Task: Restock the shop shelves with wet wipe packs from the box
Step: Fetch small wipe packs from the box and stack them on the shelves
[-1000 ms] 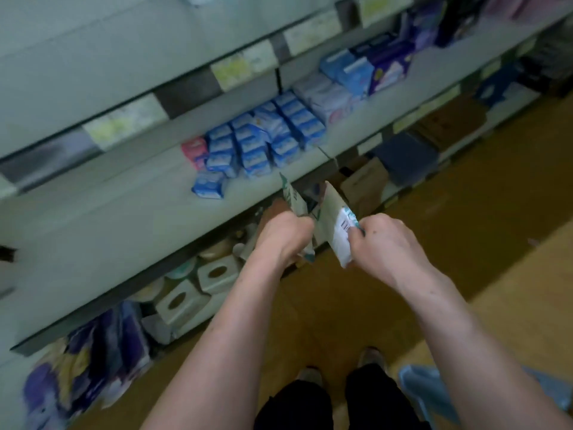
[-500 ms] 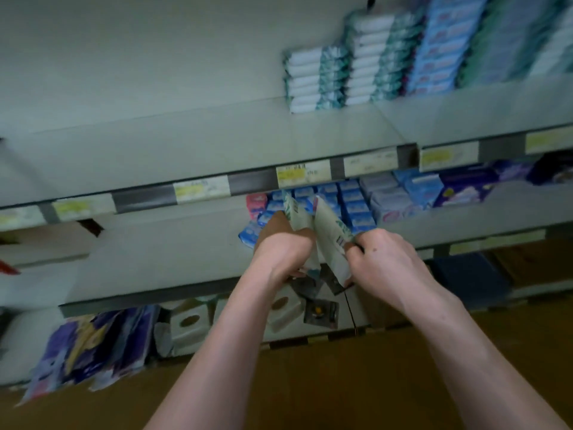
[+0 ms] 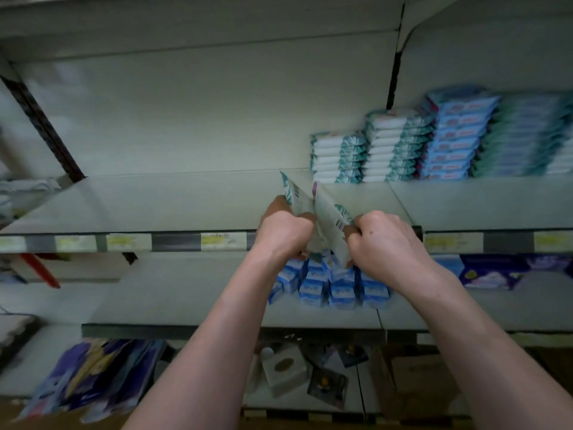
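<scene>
My left hand (image 3: 283, 232) grips a white and green wet wipe pack (image 3: 294, 198), held upright at the front edge of the upper shelf (image 3: 186, 203). My right hand (image 3: 383, 240) grips a second wet wipe pack (image 3: 330, 220), tilted against the first. Both packs sit just left of and below the stacked white-green wipe packs (image 3: 338, 158) that stand on that shelf. A taller stack of the same packs (image 3: 397, 144) is beside them. The box is not in view.
Blue wipe packs (image 3: 455, 135) and pale green ones (image 3: 527, 138) fill the shelf's right side. Small blue packs (image 3: 335, 287) stand on the shelf below, purple bags (image 3: 490, 271) to their right. Tissue boxes (image 3: 282, 370) and purple packages (image 3: 93, 373) lie at the bottom.
My view has tilted upward from the floor to the upper shelf. Both hands have risen with the two packs from the lower shelf level to the upper shelf's front edge.
</scene>
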